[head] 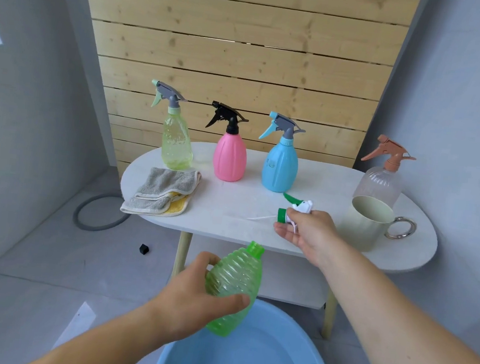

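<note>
Blue basin (288, 352) fills the bottom centre of the frame; just above its far rim the left hand (189, 298) clasps the uncapped green bottle (237, 277), neck tilted up. Right of centre the right hand (308, 230) pinches the detached spray head (297, 209) low over the white table (230, 207). It would best be laid flat, clear of the mug (362, 222) at right, with the bottle held over the basin for drips.

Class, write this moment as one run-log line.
left hand holds green bottle, neck open, by blue basin | right hand holds spray head over table
</note>
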{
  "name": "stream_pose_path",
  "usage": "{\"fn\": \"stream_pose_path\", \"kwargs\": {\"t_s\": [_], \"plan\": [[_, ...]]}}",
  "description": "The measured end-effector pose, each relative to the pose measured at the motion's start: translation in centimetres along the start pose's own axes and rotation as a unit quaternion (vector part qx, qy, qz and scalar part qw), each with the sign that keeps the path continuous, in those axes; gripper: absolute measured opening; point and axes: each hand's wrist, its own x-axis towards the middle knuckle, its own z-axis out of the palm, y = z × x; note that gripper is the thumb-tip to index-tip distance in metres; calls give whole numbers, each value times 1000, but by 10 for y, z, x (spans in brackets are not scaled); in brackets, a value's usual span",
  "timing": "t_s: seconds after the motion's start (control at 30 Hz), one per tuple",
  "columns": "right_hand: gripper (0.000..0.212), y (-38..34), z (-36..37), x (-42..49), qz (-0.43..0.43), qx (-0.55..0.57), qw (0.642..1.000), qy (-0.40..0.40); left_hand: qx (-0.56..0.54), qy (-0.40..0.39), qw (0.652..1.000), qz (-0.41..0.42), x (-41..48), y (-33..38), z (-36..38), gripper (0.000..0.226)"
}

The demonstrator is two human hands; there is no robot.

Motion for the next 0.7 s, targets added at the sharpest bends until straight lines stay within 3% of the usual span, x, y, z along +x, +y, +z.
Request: {"fn": "stream_pose_path", "kwargs": {"t_s": [0.13,0.27,0.33,0.43,0.6,0.7], "plan": [[33,3,5,9,-44,-185,981,47,16,-7,1000,-5,5,-4,1,80],[25,3,7,6,-66,-318,945,41,9,-1,1000,3,10,-2,4,64],[30,5,3,5,-76,-357,930,35,-1,4,1000,6,13,0,5,65],[45,2,-5,1,-98,-349,931,34,-20,2,1000,10,15,6,6,79],[14,-21,-33,-10,-208,-330,917,84,-58,-12,998,28,18,12,15,81],[16,-36,-65,-21,-268,-335,889,160,-93,-27,995,36,18,18,27,79]]}}
